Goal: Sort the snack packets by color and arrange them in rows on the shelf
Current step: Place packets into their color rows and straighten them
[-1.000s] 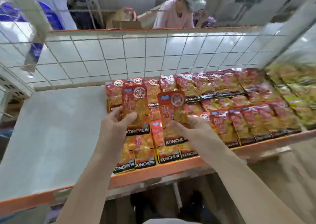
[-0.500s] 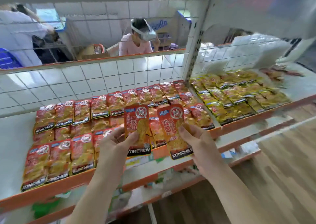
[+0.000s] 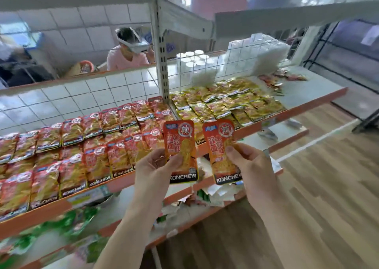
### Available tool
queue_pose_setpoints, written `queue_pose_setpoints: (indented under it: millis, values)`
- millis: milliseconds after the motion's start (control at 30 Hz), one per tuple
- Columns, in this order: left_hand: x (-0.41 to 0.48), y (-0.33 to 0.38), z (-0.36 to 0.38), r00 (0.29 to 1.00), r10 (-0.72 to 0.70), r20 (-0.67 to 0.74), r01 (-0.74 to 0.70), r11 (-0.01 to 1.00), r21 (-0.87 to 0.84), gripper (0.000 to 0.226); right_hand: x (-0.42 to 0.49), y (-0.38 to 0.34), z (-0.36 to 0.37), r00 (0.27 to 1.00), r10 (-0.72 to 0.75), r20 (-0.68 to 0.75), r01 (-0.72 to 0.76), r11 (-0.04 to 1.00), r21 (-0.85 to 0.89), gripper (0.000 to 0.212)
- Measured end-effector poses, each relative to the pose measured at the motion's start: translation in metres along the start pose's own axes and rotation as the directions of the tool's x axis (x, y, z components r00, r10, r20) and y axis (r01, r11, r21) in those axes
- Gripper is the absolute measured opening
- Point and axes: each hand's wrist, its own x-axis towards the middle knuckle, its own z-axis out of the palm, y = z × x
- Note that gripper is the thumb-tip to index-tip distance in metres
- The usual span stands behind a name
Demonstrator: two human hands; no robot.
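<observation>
Orange-edged metal shelf (image 3: 41, 213), left bay: rows of red foil snack packets (image 3: 82, 145). Left hand (image 3: 155, 166): pinches upright red-orange KONCHEW packet (image 3: 180, 145) in front of the shelf edge. Right hand (image 3: 252, 166): pinches second red-orange packet (image 3: 222, 149), just beside. Right bay: rows of yellow foil packets (image 3: 225, 102).

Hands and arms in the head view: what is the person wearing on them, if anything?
The left hand and right hand are bare: no gloves, rings or bracelets show. The left forearm and right forearm are uncovered down to the frame's lower edge, with no sleeve, watch or strap in sight.
</observation>
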Motion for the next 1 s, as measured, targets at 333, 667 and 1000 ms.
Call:
queue_pose_setpoints:
  millis: [333, 667, 1000]
  values:
    - [0.007, -0.008, 0.017, 0.997, -0.067, 0.034, 0.067, 0.998, 0.0, 0.013, 0.002, 0.008, -0.012, 0.999, 0.037, -0.031, -0.038, 0.999, -0.01, 0.01]
    - [0.032, -0.012, -0.085, 0.979, -0.112, -0.173, 0.099, 0.992, -0.079, 0.023, 0.017, 0.019, 0.087, 0.98, 0.127, 0.154, -0.12, 0.991, -0.054, 0.016]
    - [0.054, -0.006, -0.187, 0.961, -0.051, -0.272, 0.041, 0.998, -0.041, 0.011, 0.031, 0.037, 0.197, 0.975, 0.04, 0.219, 0.001, 0.983, -0.184, 0.005]
